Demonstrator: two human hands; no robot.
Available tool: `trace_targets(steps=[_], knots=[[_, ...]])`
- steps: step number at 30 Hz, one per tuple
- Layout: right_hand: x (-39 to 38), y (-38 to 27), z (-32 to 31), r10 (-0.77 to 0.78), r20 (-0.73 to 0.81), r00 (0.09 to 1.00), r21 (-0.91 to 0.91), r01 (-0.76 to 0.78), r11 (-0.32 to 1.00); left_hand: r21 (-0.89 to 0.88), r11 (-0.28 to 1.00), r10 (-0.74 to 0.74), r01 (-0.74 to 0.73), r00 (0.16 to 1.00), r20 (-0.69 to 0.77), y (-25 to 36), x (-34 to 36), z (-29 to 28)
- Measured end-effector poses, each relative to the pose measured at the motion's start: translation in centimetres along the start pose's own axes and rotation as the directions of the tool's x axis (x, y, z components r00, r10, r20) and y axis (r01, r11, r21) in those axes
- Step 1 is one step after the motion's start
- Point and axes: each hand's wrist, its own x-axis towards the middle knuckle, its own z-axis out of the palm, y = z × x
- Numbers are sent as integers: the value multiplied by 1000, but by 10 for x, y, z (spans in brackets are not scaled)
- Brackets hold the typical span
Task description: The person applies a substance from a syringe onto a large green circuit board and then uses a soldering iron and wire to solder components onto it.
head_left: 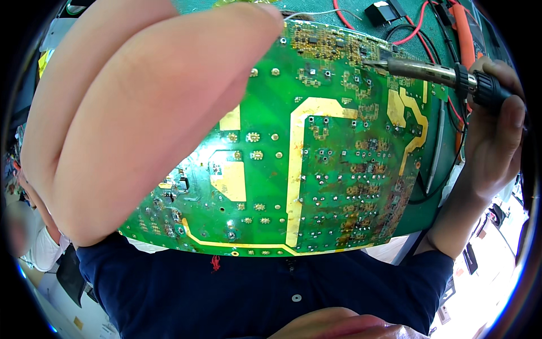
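Gripping soldering iron [429, 72], right hand [497, 141] fingers clamped; tip on circuit board [316, 169]; left hand [141, 113] grip unclear.

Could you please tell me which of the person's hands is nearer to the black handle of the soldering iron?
Right. The right hand grips the black handle of the soldering iron directly. The left hand is raised far to its left, across the large green circuit board.

circuit board [316, 169]: bright green, with pale yellow-gold traces and silvery solder dots
soldering iron [446, 74]: dull metal barrel, black handle
shirt [226, 294]: dark navy, white button
wires [406, 34]: red and black
mat [446, 186]: dark green
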Motion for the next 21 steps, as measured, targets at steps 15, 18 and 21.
trace_targets(steps=[15, 18, 21], knots=[[-2, 4, 5, 21, -23, 1000, -12, -21, 1000, -25, 998, -65, 63, 996, -60, 1, -9, 7], [-2, 0, 7, -3, -34, 999, -81, 0, 997, -25, 998, -67, 65, 995, -67, 1, -10, 10], [-9, 2, 8, -63, -50, 997, -99, 58, 993, -38, 997, -62, 60, 998, -33, 1, -6, 10]])
